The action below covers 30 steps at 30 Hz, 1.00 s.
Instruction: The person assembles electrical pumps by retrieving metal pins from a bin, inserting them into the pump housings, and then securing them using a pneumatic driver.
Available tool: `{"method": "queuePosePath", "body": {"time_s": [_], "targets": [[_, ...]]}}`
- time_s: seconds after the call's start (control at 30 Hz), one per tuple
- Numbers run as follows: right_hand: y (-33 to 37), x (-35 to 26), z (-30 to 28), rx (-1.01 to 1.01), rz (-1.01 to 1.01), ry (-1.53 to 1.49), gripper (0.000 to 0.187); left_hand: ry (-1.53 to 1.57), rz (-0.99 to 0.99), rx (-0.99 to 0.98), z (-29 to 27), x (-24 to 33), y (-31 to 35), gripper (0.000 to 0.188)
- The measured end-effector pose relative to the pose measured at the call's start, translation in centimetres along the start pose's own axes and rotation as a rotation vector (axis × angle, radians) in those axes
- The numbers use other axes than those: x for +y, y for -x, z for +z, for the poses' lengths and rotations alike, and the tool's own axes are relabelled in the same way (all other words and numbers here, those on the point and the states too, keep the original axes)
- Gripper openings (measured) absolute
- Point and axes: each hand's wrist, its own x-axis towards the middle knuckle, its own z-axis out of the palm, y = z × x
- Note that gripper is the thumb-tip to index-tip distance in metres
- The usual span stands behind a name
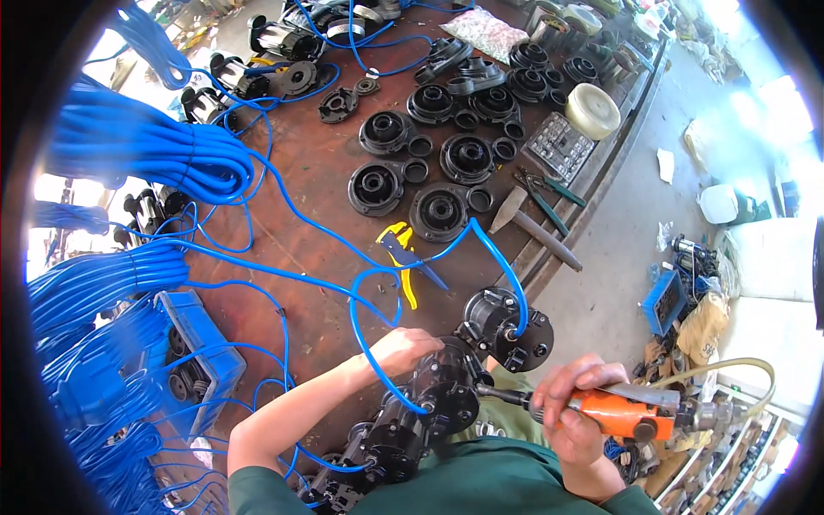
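Note:
My left hand [407,350] grips the top of a black cylindrical pump motor [452,396], with a blue cable [378,371] running from its end face. In my right hand [573,412] is an orange air screwdriver [625,415], its fingers wrapped round the body. The driver's bit [498,393] points left, at the motor's end face; whether it touches a screw I cannot tell. Beside this motor stands a second black motor [508,330] with a blue cable in its end. Another black motor [393,451] lies on the near left, close to my body.
Black pump housings [439,213] stand in rows on the red-brown table [300,206]. Yellow-and-blue wire strippers [402,257], a hammer [534,227] and pliers [549,202] lie nearby. Coiled blue cables [146,146] and a blue crate [210,365] fill the left. An air hose [730,365] trails right.

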Motion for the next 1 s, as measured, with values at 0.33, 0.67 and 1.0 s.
{"method": "queuePosePath", "body": {"time_s": [0.33,0.67,1.0], "targets": [[-3.5,6.5,5.9,-0.353,-0.124,0.487,0.017,-0.005,-0.026,-0.042,0.3,-0.3,0.8,0.025],[-3.1,8.9,6.8,-0.443,-0.176,0.551,0.021,0.082,-0.279,0.174,1.7,1.3,4.4,0.024],[-1.5,8.9,7.1,-0.4,-0.173,0.513,0.038,0.023,-0.239,0.4,6.9,1.1,9.5,0.018]]}}
